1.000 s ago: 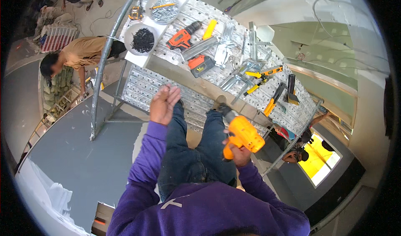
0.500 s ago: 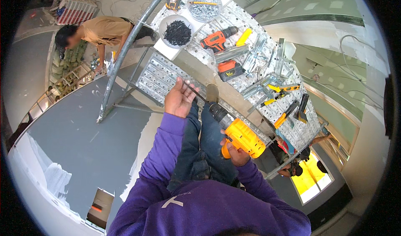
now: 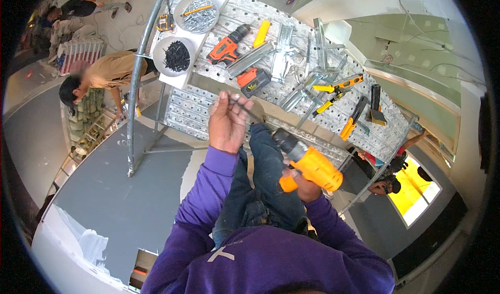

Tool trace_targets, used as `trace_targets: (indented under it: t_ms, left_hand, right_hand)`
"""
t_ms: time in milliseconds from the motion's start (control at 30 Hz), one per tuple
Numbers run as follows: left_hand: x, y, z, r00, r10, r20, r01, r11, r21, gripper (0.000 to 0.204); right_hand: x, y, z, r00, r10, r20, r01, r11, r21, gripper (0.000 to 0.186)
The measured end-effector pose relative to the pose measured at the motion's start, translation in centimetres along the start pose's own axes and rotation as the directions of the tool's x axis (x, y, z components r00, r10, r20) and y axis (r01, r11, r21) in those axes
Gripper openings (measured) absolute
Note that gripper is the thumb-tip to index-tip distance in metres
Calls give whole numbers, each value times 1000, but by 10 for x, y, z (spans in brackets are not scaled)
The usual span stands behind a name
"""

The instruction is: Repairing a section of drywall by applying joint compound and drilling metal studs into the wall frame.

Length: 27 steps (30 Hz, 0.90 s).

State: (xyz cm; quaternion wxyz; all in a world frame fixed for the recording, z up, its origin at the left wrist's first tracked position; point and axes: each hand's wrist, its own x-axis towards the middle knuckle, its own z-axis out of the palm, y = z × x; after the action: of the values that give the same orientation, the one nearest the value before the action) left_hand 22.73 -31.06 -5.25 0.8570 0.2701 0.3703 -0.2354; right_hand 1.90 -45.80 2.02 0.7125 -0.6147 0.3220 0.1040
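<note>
1. Left hand [image 3: 228,121] closed around a thin dark rod-like piece [image 3: 245,108], held up just in front of the near edge of the perforated metal platform [image 3: 291,44]; exact kind of piece could not be told.
2. Right hand [image 3: 303,183] clenched on the grip of a yellow cordless drill [image 3: 307,161], nose aimed toward that same near edge, just short of the rod.
3. Further in on the platform: an orange drill [image 3: 227,45], a spare battery [image 3: 252,81], a bowl of black screws [image 3: 176,56] at its left end, a bowl of silver screws [image 3: 196,13] beyond.
4. Below the platform's left end, a crouching person [image 3: 101,75], well apart.
5. Judged risks: bit slipping off the thin piece toward the left fingers; piece or screws dropped from this height onto the person below; balance lost while both hands were occupied.
</note>
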Motion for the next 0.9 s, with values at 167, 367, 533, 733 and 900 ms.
trace_targets:
  t_ms: [167, 367, 533, 733, 900]
  left_hand:
    - [36, -31, 46, 941, -189, 281, -4, 824, 566, 16]
    - [191, -52, 18, 832, 141, 537, -296, -706, 643, 36]
    - [240, -72, 5, 872, 96, 480, -116, -912, 393, 43]
    - [224, -29, -8, 888, 19, 460, -203, -880, 430, 51]
    - [127, 31, -13, 872, 206, 444, -358, -351, 865, 47]
  right_hand:
    - [3, 10, -29, 971, 2, -240, 141, 803, 579, 35]
    - [-7, -6, -51, 939, -29, -342, 240, 766, 596, 40]
    - [-32, -4, -58, 920, -42, -389, 232, 860, 455, 39]
    - [-43, -2, -53, 937, -59, -344, 204, 892, 403, 36]
    - [-43, -29, -45, 972, -134, -196, 211, 862, 460, 37]
